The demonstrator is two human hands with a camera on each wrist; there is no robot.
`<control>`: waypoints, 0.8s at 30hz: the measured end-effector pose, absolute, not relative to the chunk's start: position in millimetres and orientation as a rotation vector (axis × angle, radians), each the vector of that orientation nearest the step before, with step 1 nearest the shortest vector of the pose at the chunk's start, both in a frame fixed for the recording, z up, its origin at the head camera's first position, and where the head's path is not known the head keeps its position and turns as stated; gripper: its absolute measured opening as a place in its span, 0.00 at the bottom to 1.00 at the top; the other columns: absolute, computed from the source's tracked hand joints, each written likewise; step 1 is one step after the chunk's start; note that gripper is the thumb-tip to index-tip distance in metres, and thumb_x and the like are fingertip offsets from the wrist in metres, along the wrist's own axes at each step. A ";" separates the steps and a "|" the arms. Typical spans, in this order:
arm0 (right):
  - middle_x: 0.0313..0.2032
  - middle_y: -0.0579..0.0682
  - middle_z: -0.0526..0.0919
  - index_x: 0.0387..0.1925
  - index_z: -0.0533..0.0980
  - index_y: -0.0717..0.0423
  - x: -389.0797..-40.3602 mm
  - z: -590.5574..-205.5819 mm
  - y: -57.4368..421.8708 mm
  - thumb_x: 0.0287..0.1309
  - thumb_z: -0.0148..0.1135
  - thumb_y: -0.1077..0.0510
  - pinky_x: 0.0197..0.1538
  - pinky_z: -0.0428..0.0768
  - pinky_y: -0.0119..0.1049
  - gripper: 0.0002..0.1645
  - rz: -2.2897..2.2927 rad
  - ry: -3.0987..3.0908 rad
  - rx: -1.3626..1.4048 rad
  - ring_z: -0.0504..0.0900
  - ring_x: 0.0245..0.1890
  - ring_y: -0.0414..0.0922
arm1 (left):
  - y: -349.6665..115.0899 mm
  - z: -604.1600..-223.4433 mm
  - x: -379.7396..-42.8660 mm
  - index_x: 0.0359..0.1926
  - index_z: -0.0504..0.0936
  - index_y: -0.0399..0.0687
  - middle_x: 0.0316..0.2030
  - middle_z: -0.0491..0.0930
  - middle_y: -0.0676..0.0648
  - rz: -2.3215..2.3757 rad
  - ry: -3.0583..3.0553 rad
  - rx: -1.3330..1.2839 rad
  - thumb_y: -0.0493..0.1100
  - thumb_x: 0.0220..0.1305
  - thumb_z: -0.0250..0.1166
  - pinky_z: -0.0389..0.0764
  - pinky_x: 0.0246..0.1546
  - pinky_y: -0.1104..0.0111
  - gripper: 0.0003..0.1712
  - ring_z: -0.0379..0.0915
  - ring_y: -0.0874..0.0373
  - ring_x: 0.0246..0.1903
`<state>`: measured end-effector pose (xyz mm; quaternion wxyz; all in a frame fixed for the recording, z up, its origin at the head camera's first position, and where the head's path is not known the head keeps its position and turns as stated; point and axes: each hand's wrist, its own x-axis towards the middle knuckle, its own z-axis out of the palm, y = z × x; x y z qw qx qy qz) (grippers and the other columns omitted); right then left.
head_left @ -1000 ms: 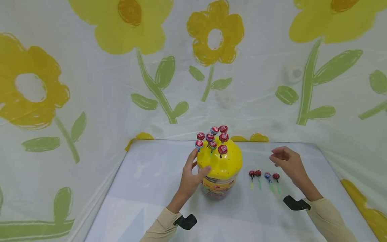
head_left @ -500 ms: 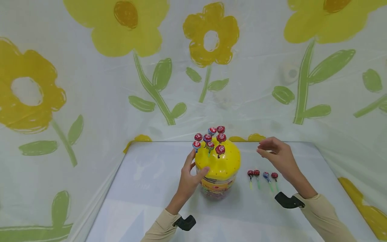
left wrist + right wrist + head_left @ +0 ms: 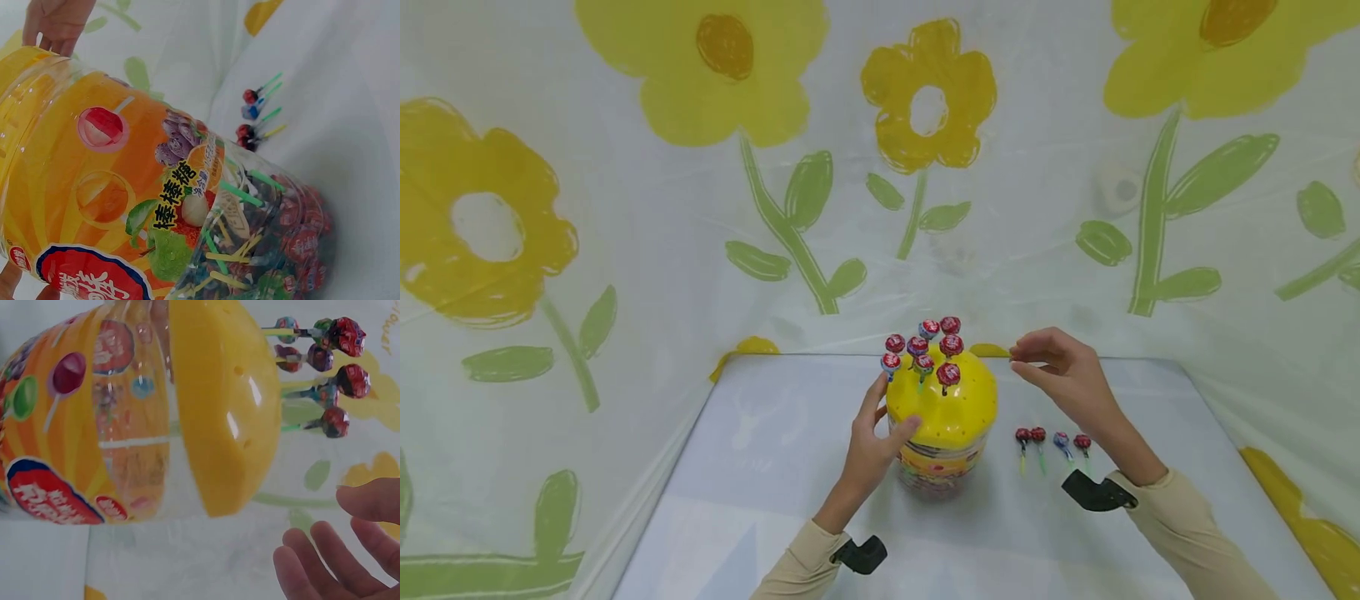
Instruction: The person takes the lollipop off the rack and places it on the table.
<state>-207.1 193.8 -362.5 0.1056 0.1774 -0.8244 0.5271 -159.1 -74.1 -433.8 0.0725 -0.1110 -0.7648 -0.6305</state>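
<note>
My left hand (image 3: 868,450) grips the side of a clear plastic jar (image 3: 942,468), with its thumb on the yellow lid (image 3: 964,408). Several wrapped lollipops (image 3: 949,375) stand upright out of small holes in that lid, mostly toward its back and left. More candies with green and yellow sticks (image 3: 250,250) show through the jar's bottom part in the left wrist view. To the right of the lid, my right hand (image 3: 1067,371) is raised, with thumb and fingers loosely bent and apart. Nothing shows between them in the right wrist view.
Several loose lollipops (image 3: 1062,442) lie in a row on the white table (image 3: 760,483), right of the jar and below the right forearm. A white curtain (image 3: 1022,250) printed with yellow flowers hangs behind the table and along its sides.
My right hand has moved left and up, from above the loose lollipops toward the jar's lid. The left hand keeps its hold on the jar.
</note>
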 end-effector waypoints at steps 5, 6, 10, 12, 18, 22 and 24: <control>0.44 0.55 0.80 0.47 0.74 0.60 -209.5 -355.8 181.6 0.57 0.64 0.61 0.44 0.78 0.24 0.16 1.584 -2.418 0.558 0.79 0.44 0.48 | -72.8 -420.6 -153.7 0.72 0.51 0.39 0.70 0.54 0.43 -1.899 -2.311 -0.334 0.43 0.63 0.61 0.60 0.64 0.50 0.42 0.51 0.49 0.68; 0.44 0.55 0.80 0.47 0.74 0.60 -210.4 -355.0 179.4 0.57 0.64 0.61 0.44 0.78 0.24 0.16 1.590 -2.419 0.564 0.79 0.45 0.49 | -72.8 -420.4 -153.8 0.72 0.51 0.39 0.70 0.54 0.43 -1.900 -2.311 -0.333 0.43 0.63 0.61 0.60 0.64 0.51 0.42 0.51 0.49 0.68; 0.45 0.55 0.80 0.48 0.73 0.60 -215.0 -352.3 170.0 0.57 0.64 0.60 0.45 0.78 0.25 0.17 1.604 -2.417 0.603 0.80 0.45 0.49 | -73.3 -421.4 -154.2 0.72 0.51 0.39 0.70 0.55 0.43 -1.904 -2.303 -0.332 0.43 0.62 0.61 0.60 0.64 0.51 0.42 0.51 0.49 0.68; 0.45 0.56 0.80 0.49 0.73 0.60 -217.4 -351.1 165.0 0.57 0.64 0.62 0.45 0.78 0.26 0.18 1.614 -2.413 0.619 0.80 0.45 0.50 | -73.4 -422.1 -154.6 0.72 0.51 0.40 0.70 0.55 0.44 -1.905 -2.303 -0.336 0.44 0.62 0.61 0.60 0.64 0.51 0.42 0.51 0.50 0.68; 0.47 0.58 0.80 0.52 0.72 0.58 -225.2 -349.2 148.7 0.57 0.64 0.64 0.46 0.79 0.28 0.21 1.673 -2.401 0.638 0.81 0.46 0.52 | -72.8 -422.5 -155.3 0.72 0.51 0.39 0.70 0.55 0.43 -1.914 -2.292 -0.347 0.43 0.62 0.61 0.60 0.64 0.50 0.42 0.51 0.49 0.68; 0.48 0.57 0.80 0.52 0.72 0.57 -231.0 -351.1 138.5 0.56 0.64 0.65 0.47 0.79 0.31 0.22 1.693 -2.396 0.649 0.80 0.47 0.51 | -72.7 -422.4 -155.1 0.72 0.51 0.38 0.70 0.54 0.42 -1.905 -2.307 -0.330 0.44 0.62 0.61 0.60 0.64 0.50 0.42 0.51 0.49 0.68; 0.48 0.56 0.80 0.52 0.72 0.57 -233.6 -352.2 134.4 0.55 0.64 0.66 0.48 0.79 0.32 0.22 1.691 -2.391 0.653 0.80 0.47 0.50 | -72.8 -422.3 -155.0 0.71 0.51 0.37 0.70 0.53 0.41 -1.903 -2.312 -0.327 0.44 0.63 0.61 0.60 0.64 0.50 0.42 0.51 0.48 0.68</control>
